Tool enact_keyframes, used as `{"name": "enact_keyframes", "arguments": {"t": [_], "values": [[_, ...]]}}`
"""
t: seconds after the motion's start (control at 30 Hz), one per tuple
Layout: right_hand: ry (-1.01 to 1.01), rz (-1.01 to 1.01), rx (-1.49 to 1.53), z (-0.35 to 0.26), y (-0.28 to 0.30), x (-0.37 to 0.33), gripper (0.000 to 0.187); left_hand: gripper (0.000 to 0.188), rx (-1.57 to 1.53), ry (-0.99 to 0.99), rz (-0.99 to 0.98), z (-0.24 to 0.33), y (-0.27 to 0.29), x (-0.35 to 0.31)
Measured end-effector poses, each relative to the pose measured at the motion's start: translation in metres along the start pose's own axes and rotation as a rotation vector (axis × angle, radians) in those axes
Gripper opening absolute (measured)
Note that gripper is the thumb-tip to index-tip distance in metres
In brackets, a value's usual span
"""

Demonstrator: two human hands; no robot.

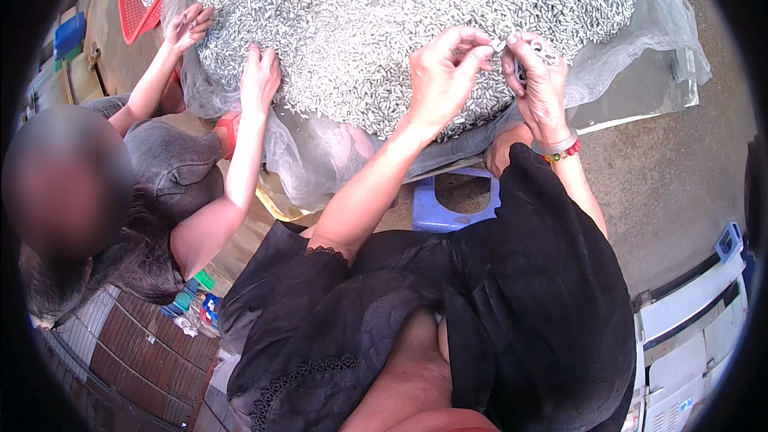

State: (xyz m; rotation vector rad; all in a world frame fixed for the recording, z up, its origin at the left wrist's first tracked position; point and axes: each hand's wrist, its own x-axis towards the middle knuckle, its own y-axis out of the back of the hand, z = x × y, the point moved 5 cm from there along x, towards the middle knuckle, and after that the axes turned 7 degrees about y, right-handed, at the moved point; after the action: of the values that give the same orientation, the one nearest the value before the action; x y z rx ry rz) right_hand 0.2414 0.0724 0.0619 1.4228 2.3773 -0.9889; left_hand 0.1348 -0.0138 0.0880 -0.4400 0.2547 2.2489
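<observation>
A broad heap of small, oblong silver metal pieces [344, 72] lies spread in front of me. Above its near right part, my left hand [444, 76] pinches a small metal piece [499, 45] between thumb and fingertips. My right hand [544, 88] meets it there, its thumb and forefinger at the same piece. Several looped silver metal links [546, 52] are tucked in the curled fingers of that right hand. Exactly how the small piece joins the links is too small to tell. A metal bangle and a beaded bracelet [563, 152] circle my right wrist.
Translucent sheeting [304, 164] lies under the heap and hangs over the near edge. On the left, a co-worker's hands [260, 80] reach to the heap, near a red plastic basket [128, 0] holding metal pieces. A blue plastic stool [432, 204] stands below the near edge.
</observation>
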Motion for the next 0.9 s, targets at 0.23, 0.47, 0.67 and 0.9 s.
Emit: {"name": "enact_keyframes", "arguments": {"t": [0.23, 0.47, 0.67, 0.9], "values": [[-0.075, -0.012, -0.271, 0.01, 0.004, -0.003, 0.005, 0.013, 0.124, -0.114, 0.056, -0.002, 0.015, 0.005], [-0.226, -0.19, 0.045, 0.007, 0.009, 0.003, 0.009, 0.016, -0.112, 0.013, -0.035, -0.002, 0.01, 0.002], [-0.107, -0.068, -0.109, 0.014, 0.015, 0.001, 0.008, 0.019, 0.619, -0.592, -0.028, 0.012, -0.005, -0.023], [-0.066, -0.03, -0.323, 0.01, 0.01, 0.002, 0.005, 0.013, 0.581, -0.453, 0.112, -0.002, 0.003, -0.012]]}}
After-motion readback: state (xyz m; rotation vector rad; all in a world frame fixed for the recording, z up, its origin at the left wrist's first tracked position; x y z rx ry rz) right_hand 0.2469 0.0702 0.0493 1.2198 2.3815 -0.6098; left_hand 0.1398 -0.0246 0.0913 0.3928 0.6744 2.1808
